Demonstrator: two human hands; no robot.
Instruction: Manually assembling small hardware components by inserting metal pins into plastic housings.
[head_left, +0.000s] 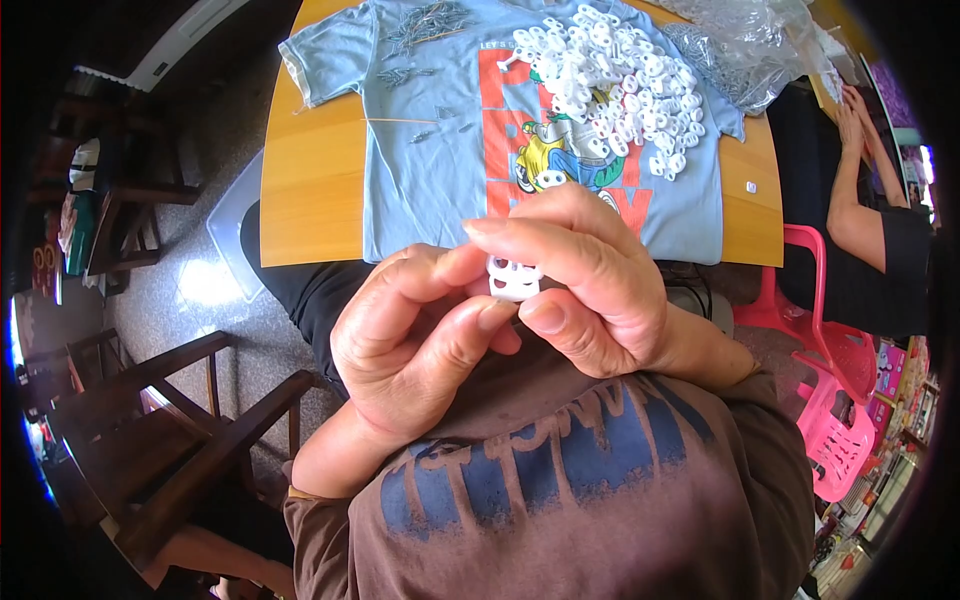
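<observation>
Close in front of my chest, a small white plastic piece with two holes point(516, 290) sits between my hands. My left hand point(400, 325) pinches it from the left with thumb and fingers. From the right, the thumb and fingers of my right hand point(595, 285) close on the same piece. Whether it is one part or two pressed together, I cannot tell. Beyond my hands, a heap of similar white pieces point(640, 105) lies on a light blue T-shirt point(420, 205) spread over the table. A single white piece point(549, 178) rests just past my right hand.
Thin grey metal bits point(425, 28) and a thin stick point(395, 121) lie on the shirt. Clear plastic bags point(735, 50) cover the wooden table's point(310, 190) far right. Another person's arm point(858, 215) is at right, near a pink chair point(825, 320). Dark wooden chairs point(215, 440) stand left.
</observation>
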